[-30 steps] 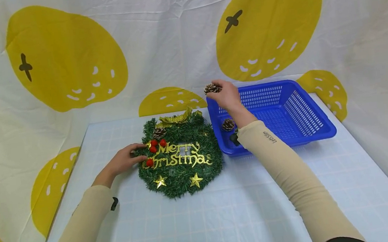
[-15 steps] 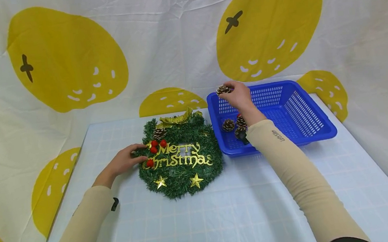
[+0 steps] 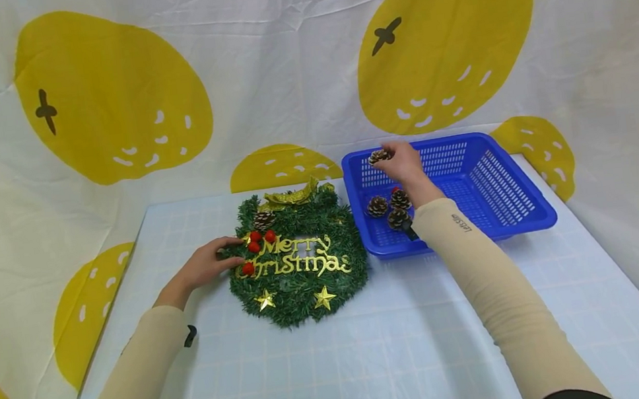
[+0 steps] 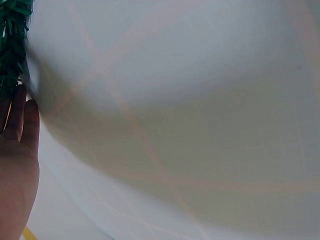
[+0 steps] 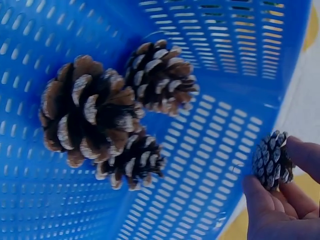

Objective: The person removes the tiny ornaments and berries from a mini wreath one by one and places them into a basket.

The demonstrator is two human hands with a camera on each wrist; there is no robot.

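Observation:
My right hand point(image 3: 405, 165) pinches a small pine cone point(image 3: 379, 157) over the far left corner of the blue basket point(image 3: 497, 231). In the right wrist view, thumb and fingers hold that white-tipped pine cone point(image 5: 273, 160) beside the basket's rim. My left hand point(image 3: 208, 264) rests at the left edge of a green Christmas wreath point(image 3: 297, 310), its fingers fairly straight in the left wrist view, where the hand point(image 4: 19, 160) touches the greenery point(image 4: 12, 40). Gold "Merry Christmas" lettering point(image 3: 303, 264), red berries point(image 3: 255, 246), gold stars point(image 3: 323, 297) and a pine cone point(image 3: 264, 220) decorate the wreath.
Three pine cones lie in the basket's left end, a larger one point(image 5: 87, 110) among them. A bit of red point(image 3: 395, 190) shows behind them. The basket stands right of the wreath on a pale checked tablecloth point(image 3: 295, 389); a fruit-printed curtain point(image 3: 279, 64) hangs behind.
My right hand has carried its pine cone rightward and slightly down, from near the gap beside the wreath to over the basket's corner. My left hand stays at the wreath.

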